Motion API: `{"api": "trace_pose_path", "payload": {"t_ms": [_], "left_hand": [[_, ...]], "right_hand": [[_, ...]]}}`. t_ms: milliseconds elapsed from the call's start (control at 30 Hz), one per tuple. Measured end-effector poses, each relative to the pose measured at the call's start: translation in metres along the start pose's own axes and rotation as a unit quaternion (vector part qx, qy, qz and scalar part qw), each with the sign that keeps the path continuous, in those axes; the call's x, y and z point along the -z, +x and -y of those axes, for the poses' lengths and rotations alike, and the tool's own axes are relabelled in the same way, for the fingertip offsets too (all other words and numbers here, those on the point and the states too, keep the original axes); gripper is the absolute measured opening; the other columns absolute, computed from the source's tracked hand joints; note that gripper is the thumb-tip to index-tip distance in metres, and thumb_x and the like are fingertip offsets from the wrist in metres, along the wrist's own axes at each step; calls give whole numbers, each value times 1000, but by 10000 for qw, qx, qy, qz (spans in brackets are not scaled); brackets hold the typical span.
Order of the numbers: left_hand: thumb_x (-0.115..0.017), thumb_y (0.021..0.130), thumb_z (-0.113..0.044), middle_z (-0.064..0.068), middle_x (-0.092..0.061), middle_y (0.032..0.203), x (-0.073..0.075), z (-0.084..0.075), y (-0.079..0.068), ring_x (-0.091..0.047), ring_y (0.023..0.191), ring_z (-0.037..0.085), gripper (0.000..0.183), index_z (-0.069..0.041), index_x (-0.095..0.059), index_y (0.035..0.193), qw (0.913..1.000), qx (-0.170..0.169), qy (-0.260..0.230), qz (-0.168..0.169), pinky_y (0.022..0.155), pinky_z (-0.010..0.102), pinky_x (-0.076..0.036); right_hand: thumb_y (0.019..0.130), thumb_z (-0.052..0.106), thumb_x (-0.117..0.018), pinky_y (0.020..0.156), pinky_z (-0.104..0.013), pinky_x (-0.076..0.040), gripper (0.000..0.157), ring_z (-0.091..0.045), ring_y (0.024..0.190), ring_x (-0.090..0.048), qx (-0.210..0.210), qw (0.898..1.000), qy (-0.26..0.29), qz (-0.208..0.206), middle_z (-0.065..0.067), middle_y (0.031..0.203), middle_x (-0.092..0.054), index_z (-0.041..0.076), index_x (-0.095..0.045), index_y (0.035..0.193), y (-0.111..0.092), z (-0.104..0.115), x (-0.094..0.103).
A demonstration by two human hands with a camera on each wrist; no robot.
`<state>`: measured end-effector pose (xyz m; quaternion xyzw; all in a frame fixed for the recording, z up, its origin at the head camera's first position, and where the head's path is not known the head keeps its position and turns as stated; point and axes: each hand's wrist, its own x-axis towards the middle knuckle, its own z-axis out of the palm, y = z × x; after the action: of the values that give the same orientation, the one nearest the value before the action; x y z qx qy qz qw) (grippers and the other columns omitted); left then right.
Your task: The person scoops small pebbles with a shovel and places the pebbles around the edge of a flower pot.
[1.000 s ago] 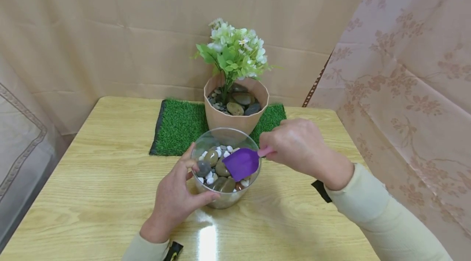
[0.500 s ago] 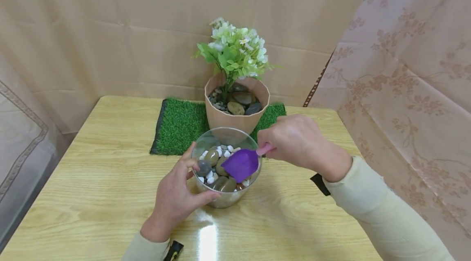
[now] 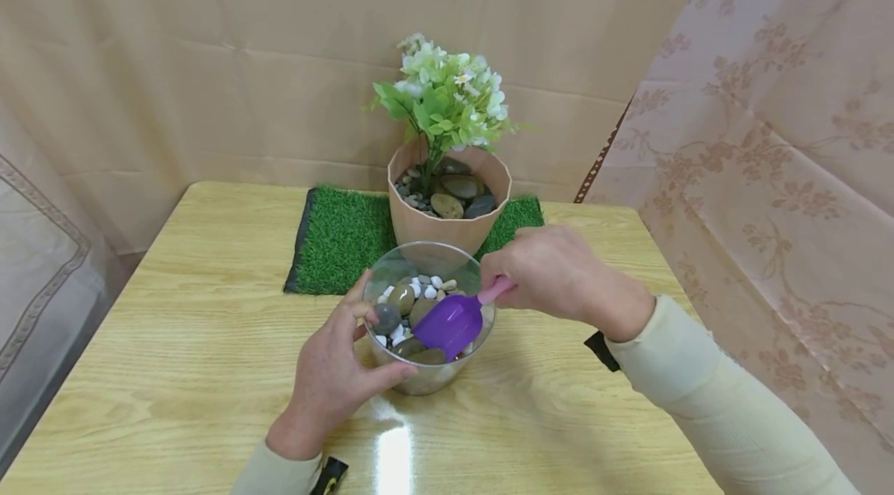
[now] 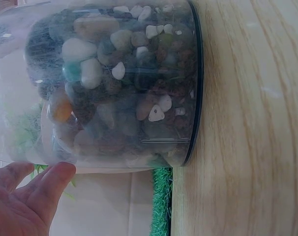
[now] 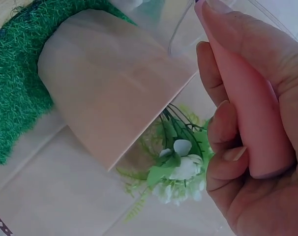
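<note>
A clear round container point(image 3: 427, 382) of mixed stones point(image 3: 402, 299) stands on the table. My left hand point(image 3: 334, 361) holds it from the left, thumb along the near rim and fingers at the far left side. In the left wrist view, pebbles of several sizes show through the container's wall point(image 4: 181, 78), beside the left hand point(image 4: 31, 201). My right hand point(image 3: 552, 274) grips the pink handle of a purple scoop point(image 3: 450, 324). The scoop's blade is tilted down inside the container, its tip at the stones near the front. In the right wrist view, fingers wrap round the pink handle point(image 5: 257, 118).
A pinkish-beige flowerpot point(image 3: 436, 230) with white-flowered greenery point(image 3: 447, 95) and stones stands right behind the container. Beneath it lies a green turf mat point(image 3: 345, 239). The wooden table point(image 3: 174, 363) backs onto a beige cloth point(image 3: 300, 60), with a floral cloth point(image 3: 782, 138) at the right.
The right hand has shifted slightly left, and the scoop has moved lower and nearer the container's front, its blade now tipped more steeply. The left hand and container have stayed put.
</note>
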<state>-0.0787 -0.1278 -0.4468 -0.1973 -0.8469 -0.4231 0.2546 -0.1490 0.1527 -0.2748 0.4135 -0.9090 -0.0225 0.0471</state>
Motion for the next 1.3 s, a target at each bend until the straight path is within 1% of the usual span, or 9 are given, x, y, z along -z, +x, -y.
{"api": "trace_pose_path", "payload": {"t_ms": [200, 333, 467, 767, 1000, 1300], "left_hand": [[-77, 75, -77, 16, -44, 163, 0, 0, 0, -68, 121, 40, 77, -12, -53, 107, 10000, 15, -9, -33, 78, 35, -68], [-77, 75, -77, 16, -44, 163, 0, 0, 0, -66, 125, 41, 77, -11, -53, 107, 10000, 21, -30, -22, 79, 35, -68], [-78, 74, -76, 15, -43, 164, 0, -1, 0, -67, 123, 41, 76, -12, -53, 107, 10000, 73, -15, 8, 79, 35, -68], [-79, 74, -76, 14, -42, 164, 0, -2, 0, -68, 122, 40, 76, -12, -53, 107, 9998, 174, 9, 64, 79, 37, -68], [-78, 74, -76, 14, -43, 164, 0, -2, 0, -69, 121, 39, 76, -12, -53, 107, 9999, 138, 51, 50, 78, 36, -68], [-78, 73, -77, 13, -43, 164, 0, -1, 0, -67, 124, 40, 77, -12, -54, 107, 9999, 136, 62, 60, 78, 34, -68]], "right_hand": [[77, 37, -94, 50, -23, -43, 22, -2, 69, -54, -153, 9995, 271, 81, 25, 75, -65, 39, -73, 84, -3, -1, -4], [75, 35, -94, 52, -23, -46, 23, 0, 69, -55, -129, 9987, 476, 120, 26, 73, -64, 39, -74, 84, -4, 0, -8], [75, 34, -94, 52, -22, -46, 22, 1, 67, -55, -98, 9984, 555, 66, 26, 73, -64, 38, -75, 84, -5, 0, -10], [78, 33, -92, 54, -21, -48, 19, 6, 65, -54, -9, 9962, 859, 156, 25, 75, -67, 36, -75, 85, -4, 2, -12], [79, 31, -90, 55, -20, -48, 19, 8, 64, -53, 14, 9956, 919, 187, 28, 75, -67, 37, -74, 86, -3, 3, -13], [82, 32, -89, 60, -23, -53, 16, 10, 69, -58, -8, 9930, 1144, 296, 29, 80, -69, 36, -75, 88, -1, 3, -16]]}}
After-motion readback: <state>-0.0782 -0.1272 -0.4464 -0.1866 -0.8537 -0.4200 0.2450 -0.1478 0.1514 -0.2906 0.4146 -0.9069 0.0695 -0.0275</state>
